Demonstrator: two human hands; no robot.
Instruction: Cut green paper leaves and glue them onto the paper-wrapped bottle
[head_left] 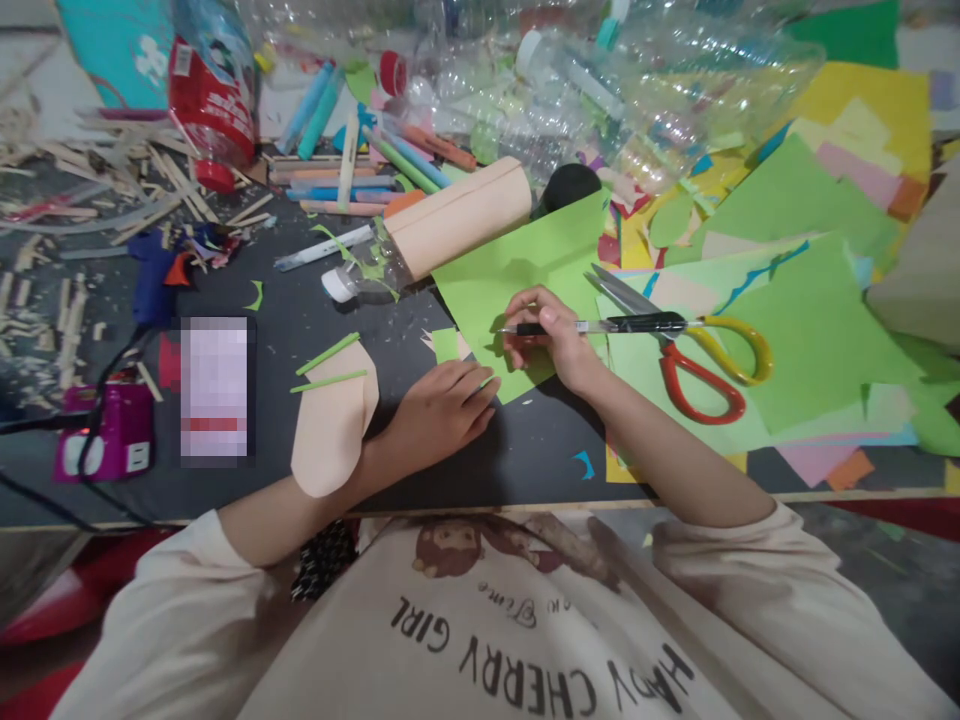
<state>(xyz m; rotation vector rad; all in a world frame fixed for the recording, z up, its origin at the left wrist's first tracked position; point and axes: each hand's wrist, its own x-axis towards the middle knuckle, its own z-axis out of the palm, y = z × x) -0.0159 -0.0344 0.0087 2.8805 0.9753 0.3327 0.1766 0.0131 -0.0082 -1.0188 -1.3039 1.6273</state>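
My right hand [551, 340] holds a pen [592, 326] with a clear and black barrel, its tip pointing left. Under that hand lies a sheet of bright green paper [525, 250]. My left hand [450, 400] rests palm down on the dark table at the paper's lower left corner, fingers side by side and slightly bent. Close to its fingertips is a small green square of paper [447, 345]. Beside my left forearm are cream paper cutouts [328, 435] with rounded ends, two thin green strips [330, 382] lying across them.
Scissors [675, 350] with yellow and red handles lie open on stacked coloured paper at right. A paper-wrapped bottle [465, 215] is ahead. On the left are a phone [214, 390], a blue glue gun [154, 275], a purple box [105, 430] and wood sticks. Clear plastic bottles crowd the back.
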